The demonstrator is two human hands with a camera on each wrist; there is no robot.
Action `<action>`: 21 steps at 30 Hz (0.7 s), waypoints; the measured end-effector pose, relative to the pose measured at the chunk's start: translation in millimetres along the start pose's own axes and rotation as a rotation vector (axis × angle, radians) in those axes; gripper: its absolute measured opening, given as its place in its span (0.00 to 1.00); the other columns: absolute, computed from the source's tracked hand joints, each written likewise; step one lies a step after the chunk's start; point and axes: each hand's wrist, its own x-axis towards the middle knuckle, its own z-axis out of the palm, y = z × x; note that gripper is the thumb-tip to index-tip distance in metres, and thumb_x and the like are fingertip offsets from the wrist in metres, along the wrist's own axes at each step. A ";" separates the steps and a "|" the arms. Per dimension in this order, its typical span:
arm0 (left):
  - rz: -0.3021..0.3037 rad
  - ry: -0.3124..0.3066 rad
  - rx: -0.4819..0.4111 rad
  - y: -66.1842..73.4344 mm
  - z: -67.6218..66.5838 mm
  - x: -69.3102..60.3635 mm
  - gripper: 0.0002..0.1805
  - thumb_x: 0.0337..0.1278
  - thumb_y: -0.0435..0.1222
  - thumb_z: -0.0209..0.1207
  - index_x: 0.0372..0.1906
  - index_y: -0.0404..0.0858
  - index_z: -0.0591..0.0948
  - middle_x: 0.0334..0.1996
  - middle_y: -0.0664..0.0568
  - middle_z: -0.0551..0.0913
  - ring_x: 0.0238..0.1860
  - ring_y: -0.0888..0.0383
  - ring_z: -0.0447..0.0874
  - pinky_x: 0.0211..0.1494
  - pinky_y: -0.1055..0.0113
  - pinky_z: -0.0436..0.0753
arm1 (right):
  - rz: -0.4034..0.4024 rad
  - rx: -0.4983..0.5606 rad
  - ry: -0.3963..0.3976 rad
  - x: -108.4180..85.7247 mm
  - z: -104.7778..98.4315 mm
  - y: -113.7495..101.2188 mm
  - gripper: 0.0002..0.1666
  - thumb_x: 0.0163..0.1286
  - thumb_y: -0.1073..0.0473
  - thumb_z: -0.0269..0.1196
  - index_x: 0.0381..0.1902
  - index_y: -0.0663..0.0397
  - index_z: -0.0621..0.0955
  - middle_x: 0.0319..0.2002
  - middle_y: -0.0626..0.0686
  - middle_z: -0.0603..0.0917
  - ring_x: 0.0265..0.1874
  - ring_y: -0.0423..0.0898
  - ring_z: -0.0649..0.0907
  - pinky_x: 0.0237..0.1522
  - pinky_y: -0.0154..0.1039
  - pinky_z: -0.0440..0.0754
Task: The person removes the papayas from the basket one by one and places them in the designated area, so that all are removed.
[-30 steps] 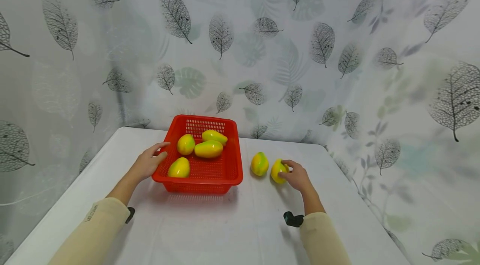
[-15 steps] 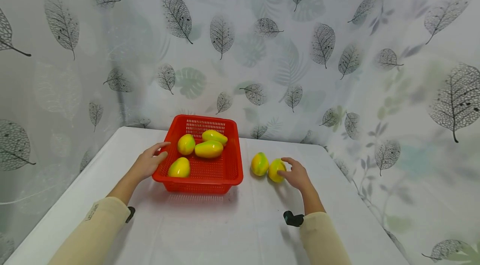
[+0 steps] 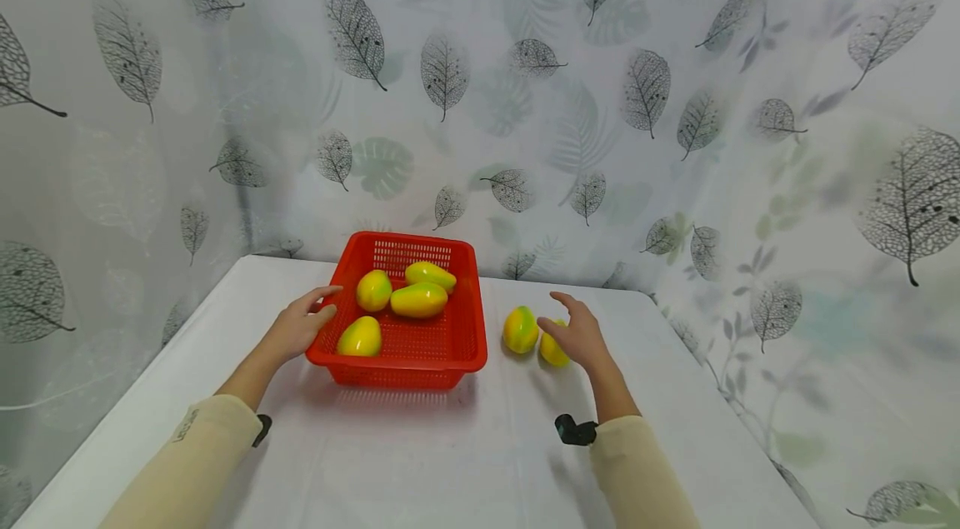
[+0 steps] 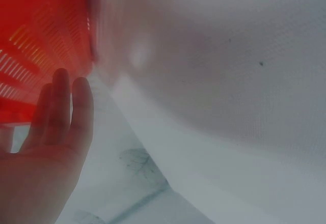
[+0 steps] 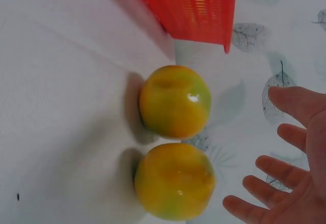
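From head height, the right hand [image 3: 582, 337], the nearer, hovers just above the rightmost mango [image 3: 553, 353] on the table [image 3: 510, 450]; from the left wrist, the left hand [image 4: 46, 168], straight-fingered, grips nothing visible beside the red basket [image 4: 48, 18]; from the right, the spread right hand holds nothing.

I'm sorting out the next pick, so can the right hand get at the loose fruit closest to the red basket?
Likely yes. The right hand's grip looks open and empty, and that loose fruit lies uncovered; only the other loose fruit, close beside it, might crowd the reach.
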 end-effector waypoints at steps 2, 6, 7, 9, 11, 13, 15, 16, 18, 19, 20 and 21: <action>-0.001 0.000 -0.003 0.0 0.1 0.0 0.30 0.82 0.42 0.46 0.81 0.42 0.60 0.71 0.28 0.66 0.63 0.34 0.75 0.55 0.49 0.88 | -0.013 0.001 0.006 0.5 0.5 -8.2 0.39 0.73 0.48 0.64 0.77 0.51 0.68 0.77 0.63 0.66 0.76 0.65 0.66 0.75 0.67 0.64; -0.005 -0.001 -0.005 0.0 0.0 -0.9 0.30 0.82 0.42 0.46 0.81 0.43 0.60 0.71 0.28 0.66 0.63 0.34 0.75 0.55 0.49 0.88 | -0.058 0.014 0.010 1.8 2.8 -23.7 0.40 0.73 0.47 0.65 0.78 0.51 0.67 0.77 0.61 0.66 0.77 0.64 0.65 0.76 0.66 0.62; -0.006 -0.001 -0.004 -0.1 0.0 -1.1 0.30 0.82 0.42 0.46 0.81 0.43 0.60 0.71 0.28 0.66 0.63 0.34 0.75 0.56 0.49 0.88 | -0.068 0.018 0.009 2.8 3.7 -27.3 0.40 0.73 0.47 0.65 0.78 0.50 0.67 0.78 0.61 0.66 0.77 0.63 0.65 0.77 0.66 0.62; -0.008 -0.001 -0.007 -0.1 0.4 -1.4 0.30 0.82 0.42 0.46 0.81 0.42 0.60 0.71 0.28 0.66 0.63 0.34 0.75 0.56 0.49 0.88 | -0.084 0.030 0.006 4.0 4.9 -35.5 0.40 0.73 0.47 0.65 0.78 0.49 0.67 0.78 0.60 0.65 0.77 0.62 0.64 0.77 0.66 0.62; -0.006 -0.002 -0.009 -0.3 1.2 -1.4 0.30 0.82 0.42 0.46 0.81 0.42 0.60 0.71 0.28 0.66 0.63 0.34 0.75 0.56 0.49 0.88 | -0.092 0.037 0.002 5.0 5.9 -43.8 0.40 0.73 0.46 0.65 0.78 0.48 0.67 0.78 0.59 0.65 0.77 0.62 0.65 0.76 0.66 0.63; -0.003 0.000 -0.011 -0.7 2.4 -1.0 0.30 0.82 0.42 0.46 0.81 0.42 0.60 0.70 0.28 0.66 0.62 0.34 0.75 0.56 0.49 0.88 | -0.098 0.040 0.000 6.8 7.6 -50.9 0.40 0.72 0.46 0.65 0.78 0.46 0.67 0.79 0.58 0.65 0.77 0.62 0.65 0.75 0.67 0.64; 0.001 0.001 -0.011 -1.4 2.8 -0.7 0.29 0.82 0.42 0.46 0.81 0.42 0.60 0.70 0.28 0.66 0.62 0.34 0.75 0.56 0.49 0.88 | -0.106 0.048 -0.004 8.3 9.6 -57.5 0.40 0.72 0.46 0.66 0.78 0.45 0.67 0.79 0.58 0.65 0.77 0.62 0.65 0.74 0.68 0.65; 0.002 0.002 -0.008 -1.8 2.7 -0.6 0.29 0.82 0.42 0.46 0.81 0.42 0.60 0.71 0.28 0.66 0.62 0.34 0.74 0.56 0.49 0.88 | -0.112 0.052 -0.007 9.1 10.8 -60.8 0.40 0.72 0.46 0.66 0.78 0.44 0.68 0.79 0.58 0.65 0.77 0.62 0.65 0.74 0.68 0.66; 0.005 0.004 -0.007 -2.2 1.8 -0.7 0.29 0.82 0.42 0.46 0.81 0.42 0.60 0.71 0.28 0.66 0.62 0.34 0.74 0.56 0.49 0.88 | -0.126 0.064 -0.009 10.9 13.5 -66.4 0.40 0.71 0.46 0.66 0.78 0.44 0.68 0.79 0.58 0.66 0.77 0.61 0.65 0.73 0.68 0.66; 0.006 0.004 -0.009 -1.9 1.4 -0.9 0.29 0.82 0.43 0.46 0.81 0.42 0.60 0.71 0.28 0.66 0.63 0.34 0.74 0.56 0.49 0.88 | -0.134 0.072 -0.010 11.2 14.3 -69.7 0.40 0.71 0.46 0.67 0.78 0.43 0.68 0.78 0.57 0.66 0.77 0.61 0.65 0.73 0.68 0.66; 0.008 0.006 -0.010 -1.5 1.0 -0.9 0.29 0.82 0.43 0.46 0.81 0.42 0.60 0.71 0.29 0.66 0.63 0.34 0.74 0.56 0.49 0.88 | -0.142 0.076 -0.013 11.5 15.2 -73.0 0.40 0.71 0.47 0.67 0.78 0.43 0.68 0.78 0.57 0.66 0.77 0.61 0.65 0.73 0.68 0.66; 0.010 0.007 -0.014 -0.8 0.7 -1.0 0.29 0.82 0.43 0.46 0.81 0.42 0.60 0.71 0.29 0.66 0.63 0.34 0.74 0.57 0.48 0.88 | -0.148 0.079 -0.013 11.8 16.2 -76.3 0.40 0.71 0.47 0.67 0.78 0.43 0.68 0.78 0.57 0.66 0.77 0.61 0.65 0.73 0.68 0.66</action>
